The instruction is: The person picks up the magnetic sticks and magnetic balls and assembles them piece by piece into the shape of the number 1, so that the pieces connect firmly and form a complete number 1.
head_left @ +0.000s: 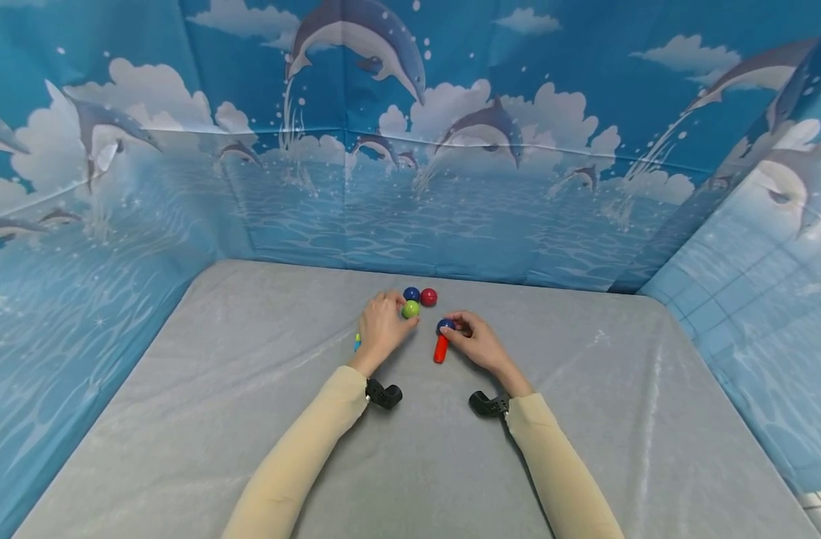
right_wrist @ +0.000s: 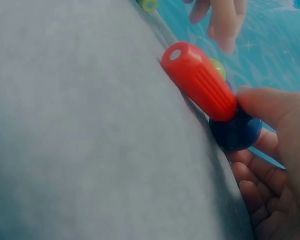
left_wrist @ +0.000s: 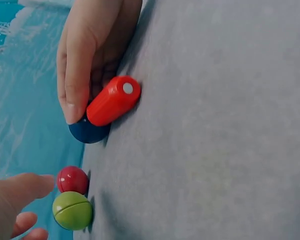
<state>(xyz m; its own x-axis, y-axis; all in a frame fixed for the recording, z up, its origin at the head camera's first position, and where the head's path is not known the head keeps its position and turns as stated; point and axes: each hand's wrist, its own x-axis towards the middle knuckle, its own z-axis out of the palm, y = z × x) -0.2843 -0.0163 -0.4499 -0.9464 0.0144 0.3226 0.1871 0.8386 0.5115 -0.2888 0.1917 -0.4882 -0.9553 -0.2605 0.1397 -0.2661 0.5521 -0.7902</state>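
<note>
My right hand (head_left: 476, 340) pinches a dark blue ball (right_wrist: 236, 131) between thumb and fingers. A red ribbed rod (right_wrist: 200, 82) meets that ball at one end and shows a small silvery disc at its other end; it points toward me. My left hand (head_left: 383, 326) is beside a green ball (left_wrist: 72, 211), thumb and forefinger apart on either side of it in the head view. In the left wrist view these fingers stand off the ball. A red ball (head_left: 429, 297) and a second blue ball (head_left: 411, 293) sit just behind the green one.
A small yellow and blue piece (head_left: 358, 343) lies left of my left hand, mostly hidden by it. Grey cloth covers the table (head_left: 410, 464). A blue dolphin-print curtain (head_left: 410, 217) rises at the back and along both sides.
</note>
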